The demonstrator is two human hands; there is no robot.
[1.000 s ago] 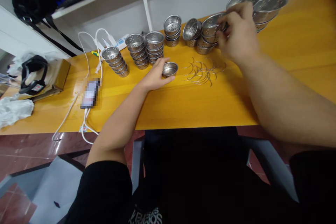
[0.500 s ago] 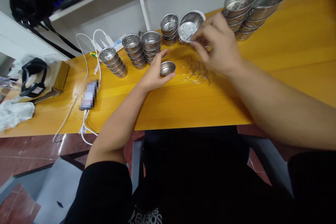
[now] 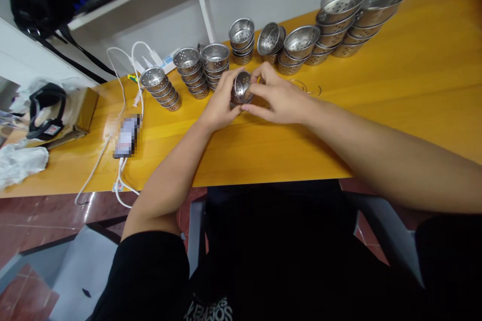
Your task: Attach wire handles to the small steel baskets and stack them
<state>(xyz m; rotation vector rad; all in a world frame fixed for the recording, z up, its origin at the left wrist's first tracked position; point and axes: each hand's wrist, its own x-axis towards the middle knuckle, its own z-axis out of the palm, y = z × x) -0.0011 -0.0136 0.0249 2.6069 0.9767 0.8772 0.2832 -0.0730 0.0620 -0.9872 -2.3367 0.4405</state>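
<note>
We find the right hand [image 3: 282, 100] with its fingers and thumb closed at the near-right side of a perforated metal cup [image 3: 243, 85], the cup's mouth tilted toward us. The left hand [image 3: 219, 106] curves about the opposite side of the same cup, its grip narrow, fingers behind and thumb in front. We cannot tell what lies beneath the cup, as the hands hide it.

Just beyond the right wrist, we note thin curved wires [image 3: 314, 91] on the desk [image 3: 263, 158], partly covered by the hand. Behind the left hand stand 3 stacks of like cups, the leftmost stack [image 3: 155, 80] leaning. Farther right we record a shorter stack [image 3: 241, 35], a tipped cup [image 3: 269, 40] resting on another, and more stacks [image 3: 343, 2] toward the desk's right end.

Well to the left lie a phone [image 3: 127, 136] with white cables and, beyond it, a headset [image 3: 45, 110] on a cardboard box [image 3: 85, 105].
</note>
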